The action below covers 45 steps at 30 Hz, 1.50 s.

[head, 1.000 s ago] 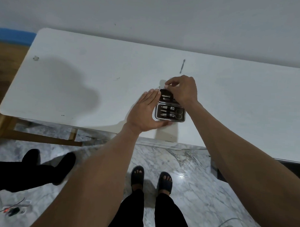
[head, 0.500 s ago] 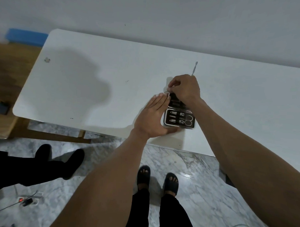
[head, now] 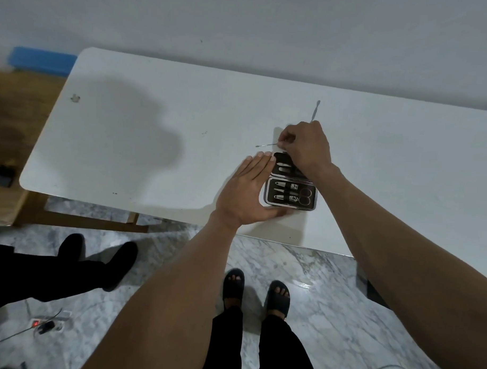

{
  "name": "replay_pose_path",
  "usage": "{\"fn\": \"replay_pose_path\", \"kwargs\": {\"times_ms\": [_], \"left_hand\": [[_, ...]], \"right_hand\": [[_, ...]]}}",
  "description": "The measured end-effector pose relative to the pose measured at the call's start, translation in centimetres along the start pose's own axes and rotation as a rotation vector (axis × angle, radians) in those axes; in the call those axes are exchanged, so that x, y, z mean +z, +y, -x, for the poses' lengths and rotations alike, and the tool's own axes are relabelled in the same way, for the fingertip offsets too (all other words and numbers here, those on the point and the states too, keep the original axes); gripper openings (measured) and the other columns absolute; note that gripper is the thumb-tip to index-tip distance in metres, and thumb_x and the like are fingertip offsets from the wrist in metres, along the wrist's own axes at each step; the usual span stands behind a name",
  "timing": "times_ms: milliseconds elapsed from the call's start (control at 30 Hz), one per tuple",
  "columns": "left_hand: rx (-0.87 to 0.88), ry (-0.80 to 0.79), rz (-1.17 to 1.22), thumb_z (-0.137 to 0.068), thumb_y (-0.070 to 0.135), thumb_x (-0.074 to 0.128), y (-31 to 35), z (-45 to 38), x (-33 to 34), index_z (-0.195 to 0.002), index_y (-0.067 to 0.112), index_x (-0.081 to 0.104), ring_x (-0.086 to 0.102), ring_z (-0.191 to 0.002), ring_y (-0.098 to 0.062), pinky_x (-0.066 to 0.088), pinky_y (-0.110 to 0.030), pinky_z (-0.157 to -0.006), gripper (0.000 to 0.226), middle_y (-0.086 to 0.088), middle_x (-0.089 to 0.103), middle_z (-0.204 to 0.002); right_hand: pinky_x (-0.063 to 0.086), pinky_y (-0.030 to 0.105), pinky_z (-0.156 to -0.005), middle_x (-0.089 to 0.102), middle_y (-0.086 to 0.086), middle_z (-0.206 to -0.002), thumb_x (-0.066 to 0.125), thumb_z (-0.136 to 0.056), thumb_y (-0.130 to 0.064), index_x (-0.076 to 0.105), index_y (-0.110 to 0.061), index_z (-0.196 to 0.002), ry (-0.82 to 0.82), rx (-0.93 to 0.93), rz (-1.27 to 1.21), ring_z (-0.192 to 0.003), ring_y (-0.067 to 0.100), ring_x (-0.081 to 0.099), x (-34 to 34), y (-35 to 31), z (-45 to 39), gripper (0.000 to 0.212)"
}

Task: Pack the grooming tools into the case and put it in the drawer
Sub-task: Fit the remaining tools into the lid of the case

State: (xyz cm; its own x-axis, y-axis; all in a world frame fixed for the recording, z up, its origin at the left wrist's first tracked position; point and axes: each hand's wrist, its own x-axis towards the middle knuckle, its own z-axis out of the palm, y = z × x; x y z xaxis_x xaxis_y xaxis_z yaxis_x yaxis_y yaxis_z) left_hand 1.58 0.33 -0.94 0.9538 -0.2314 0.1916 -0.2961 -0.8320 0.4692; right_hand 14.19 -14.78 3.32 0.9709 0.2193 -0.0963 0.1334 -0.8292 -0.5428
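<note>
**Thin pick now in R hand, case not yet full**

R hand now pinches a thin metal pick betw thumb & curled fingers; the tool sticks out to the left, just above the far half of the case. L hand lies flat, fingers straight, touching the case's left edge w/ thumb along the near edge, steadying it. Case is open on the worktop near the front edge: near half holds clippers & small scissors in their loops, far half shows one file-like tool, rest hidden under the R wrist.

Vs. 0.5 s ago: pick was barely visible at the fingertips, hand sat right on the far half; now it's lifted a touch & the pick's full length shows. L hand & case haven't shifted on the worktop. 1 s ago the R hand was already over the far half, no pick visible.

Meaning: prob. lining the pick up for a loop in the far half, so still mid-packing. One more tool, a long pusher, lies loose on the worktop just beyond the R hand, yet to go in. Closing up & the drawer come after; no drawer in view.
</note>
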Motion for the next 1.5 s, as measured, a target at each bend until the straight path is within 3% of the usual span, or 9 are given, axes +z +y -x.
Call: {"fn": "replay_pose_path", "kwargs": {"times_ms": [133,300,533,833,967,1067,1300,1500], "left_hand": [[-0.002,-0.002,0.002,-0.074,0.084,0.062,0.0,0.0,0.0,-0.153,-0.001,0.042,0.034,-0.154,-0.026,0.021,-0.042,-0.13,0.118,-0.015,0.042,-0.161],[0.001,0.015,-0.004,-0.074,0.085,0.06,0.1,0.0,0.0,-0.151,-0.002,0.045,0.036,-0.153,-0.027,0.024,-0.045,-0.129,0.117,-0.016,0.043,-0.16],[-0.004,0.003,0.004,-0.074,0.083,0.064,0.1,0.0,0.0,-0.152,-0.002,0.044,0.034,-0.154,-0.027,0.024,-0.045,-0.129,0.117,-0.016,0.042,-0.161],[-0.002,0.002,-0.001,-0.075,0.081,0.065,-0.1,-0.1,0.1,-0.152,-0.003,0.044,0.035,-0.153,-0.028,0.026,-0.048,-0.128,0.116,-0.016,0.042,-0.161],[-0.007,-0.003,0.009,-0.074,0.082,0.064,-0.1,0.0,0.1,-0.153,-0.002,0.043,0.035,-0.154,-0.027,0.024,-0.046,-0.129,0.118,-0.016,0.042,-0.161],[-0.016,-0.004,0.017,-0.072,0.082,0.068,0.0,-0.1,0.1,-0.153,-0.002,0.044,0.036,-0.153,-0.027,0.022,-0.043,-0.13,0.119,-0.016,0.044,-0.16],[-0.017,-0.014,0.03,-0.071,0.079,0.075,0.0,-0.2,-0.1,-0.154,0.002,0.042,0.034,-0.154,-0.025,0.021,-0.043,-0.13,0.118,-0.015,0.043,-0.161],[-0.016,-0.025,0.008,-0.072,0.08,0.073,0.0,-0.2,-0.1,-0.152,0.0,0.044,0.035,-0.154,-0.025,0.022,-0.043,-0.129,0.117,-0.016,0.044,-0.16]], "right_hand": [[0.044,0.041,-0.079,0.067,0.008,-0.095,0.059,-0.093,-0.02,0.07,-0.014,-0.095,0.015,-0.141,0.257,-0.105,0.032,0.051,0.2,-0.3,0.3,0.013],[0.04,0.047,-0.084,0.062,0.019,-0.11,0.053,-0.089,-0.009,0.059,0.0,-0.109,-0.03,-0.245,0.498,-0.11,0.039,0.049,0.5,-0.5,0.5,0.023],[0.04,0.049,-0.09,0.057,0.027,-0.12,0.048,-0.091,-0.013,0.051,0.007,-0.118,-0.082,-0.322,0.722,-0.114,0.041,0.048,0.3,-1.3,0.5,0.034],[0.042,0.047,-0.088,0.059,0.022,-0.119,0.053,-0.084,-0.005,0.054,0.003,-0.119,-0.093,-0.28,0.616,-0.115,0.039,0.048,-0.5,-1.9,0.4,0.035],[0.042,0.044,-0.082,0.065,0.013,-0.106,0.055,-0.091,-0.014,0.064,-0.007,-0.105,-0.022,-0.276,0.427,-0.11,0.034,0.05,-0.7,-2.8,-0.2,0.018],[0.043,0.041,-0.083,0.066,0.009,-0.104,0.063,-0.091,-0.02,0.071,-0.012,-0.102,-0.083,-0.315,0.333,-0.11,0.03,0.05,-0.9,-4.0,-0.7,0.015],[0.037,0.033,-0.074,0.067,0.006,-0.095,0.066,-0.087,-0.019,0.076,-0.015,-0.095,-0.164,-0.323,0.301,-0.108,0.028,0.049,0.0,-4.4,-1.0,0.013],[0.042,0.039,-0.074,0.065,0.01,-0.096,0.059,-0.092,-0.018,0.071,-0.011,-0.095,-0.156,-0.398,0.381,-0.103,0.031,0.05,0.3,-4.0,-1.1,0.015]]}}
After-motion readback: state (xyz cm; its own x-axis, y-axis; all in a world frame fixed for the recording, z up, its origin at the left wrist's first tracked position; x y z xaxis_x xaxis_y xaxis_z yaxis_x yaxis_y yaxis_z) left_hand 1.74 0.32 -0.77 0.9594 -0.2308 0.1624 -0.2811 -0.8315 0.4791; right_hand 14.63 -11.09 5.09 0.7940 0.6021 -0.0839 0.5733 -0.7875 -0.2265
